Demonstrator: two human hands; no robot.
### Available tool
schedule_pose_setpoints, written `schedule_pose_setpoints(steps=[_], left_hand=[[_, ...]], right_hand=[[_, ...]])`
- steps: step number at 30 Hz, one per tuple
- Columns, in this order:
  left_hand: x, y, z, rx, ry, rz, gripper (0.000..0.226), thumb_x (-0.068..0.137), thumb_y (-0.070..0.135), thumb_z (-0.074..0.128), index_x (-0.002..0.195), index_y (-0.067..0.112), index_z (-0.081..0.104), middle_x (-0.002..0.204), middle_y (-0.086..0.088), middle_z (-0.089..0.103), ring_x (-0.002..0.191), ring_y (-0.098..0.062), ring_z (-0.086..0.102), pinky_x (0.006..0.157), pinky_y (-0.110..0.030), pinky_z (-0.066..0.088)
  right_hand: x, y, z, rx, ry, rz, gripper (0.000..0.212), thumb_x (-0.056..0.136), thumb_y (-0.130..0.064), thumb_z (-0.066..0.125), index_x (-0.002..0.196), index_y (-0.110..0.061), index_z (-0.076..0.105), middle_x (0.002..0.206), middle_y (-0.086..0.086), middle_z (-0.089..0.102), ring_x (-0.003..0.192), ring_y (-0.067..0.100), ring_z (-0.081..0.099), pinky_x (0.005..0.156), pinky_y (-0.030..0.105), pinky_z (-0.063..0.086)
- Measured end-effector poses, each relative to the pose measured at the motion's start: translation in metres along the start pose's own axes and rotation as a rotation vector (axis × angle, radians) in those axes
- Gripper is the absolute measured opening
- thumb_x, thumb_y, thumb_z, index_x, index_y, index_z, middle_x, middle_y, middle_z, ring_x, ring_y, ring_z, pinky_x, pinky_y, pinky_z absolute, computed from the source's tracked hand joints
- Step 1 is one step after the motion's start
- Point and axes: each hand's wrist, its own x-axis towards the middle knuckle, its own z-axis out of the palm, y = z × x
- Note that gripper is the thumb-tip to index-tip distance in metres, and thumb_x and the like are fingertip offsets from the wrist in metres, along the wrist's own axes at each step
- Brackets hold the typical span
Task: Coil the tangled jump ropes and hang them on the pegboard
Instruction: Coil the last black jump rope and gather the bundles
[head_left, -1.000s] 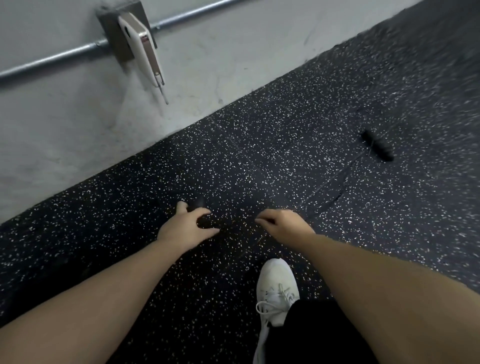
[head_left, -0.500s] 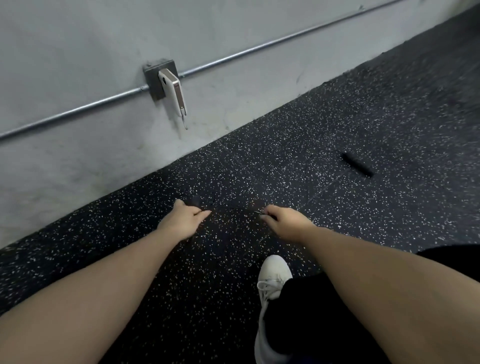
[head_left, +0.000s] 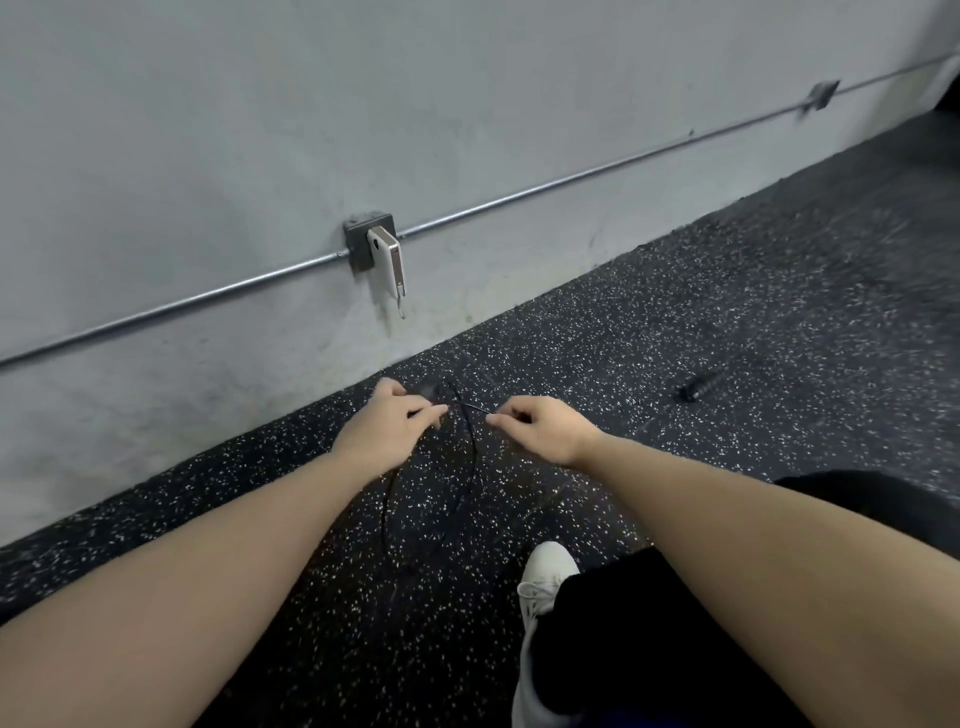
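A thin black jump rope (head_left: 470, 408) runs taut between my two hands above the speckled black floor. My left hand (head_left: 390, 426) holds one end, with a dark handle partly hidden behind its fingers. My right hand (head_left: 543, 427) pinches the rope between thumb and forefinger. Loops of the same rope hang down below the hands (head_left: 385, 512) and are hard to follow against the floor. The rope's other black handle (head_left: 698, 387) lies on the floor to the right. No pegboard is in view.
A grey wall runs along the left with a metal conduit (head_left: 571, 179) and a junction box holding a white device (head_left: 387, 260). My white shoe (head_left: 545, 577) and dark trouser leg are at the bottom right. Rubber flooring stretches to the right.
The view has risen away from the floor and tilted up the wall. Both hands have lifted the rope; a short taut span now shows between them and loops hang below.
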Motion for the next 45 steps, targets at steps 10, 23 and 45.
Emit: schedule_pose_setpoints(steps=[10,23,45], left_hand=[[-0.032,0.012,-0.060,-0.138,0.195,-0.095,0.053,0.090,0.061,0.064,0.139,0.043,0.052,0.129,0.001,0.036,0.079,-0.009,0.056,0.074,-0.031,0.051],[-0.065,0.029,-0.076,-0.454,0.085,-0.083,0.045,0.081,0.068,0.070,0.116,0.039,0.068,0.121,0.004,0.031,0.077,-0.012,0.056,0.060,-0.026,0.053],[-0.061,-0.015,-0.091,-0.928,0.228,-0.225,0.016,0.084,0.048,0.080,0.089,0.033,0.080,0.087,0.001,0.066,0.067,-0.015,0.057,0.059,-0.030,0.045]], right_hand=[[-0.014,-0.052,-0.033,-0.188,-0.111,-0.026,0.024,0.106,-0.032,0.050,0.084,-0.028,0.061,0.073,-0.003,0.062,0.066,0.019,0.053,0.065,0.031,0.045],[-0.012,-0.129,-0.039,0.515,-0.187,-0.014,0.020,0.108,-0.019,0.043,0.109,-0.006,0.058,0.082,0.011,0.070,0.059,0.019,0.064,0.054,0.027,0.055],[0.051,-0.190,0.010,0.811,-0.004,0.012,0.031,0.105,-0.036,0.043,0.126,-0.015,0.054,0.096,0.005,0.073,0.074,0.019,0.063,0.056,0.027,0.051]])
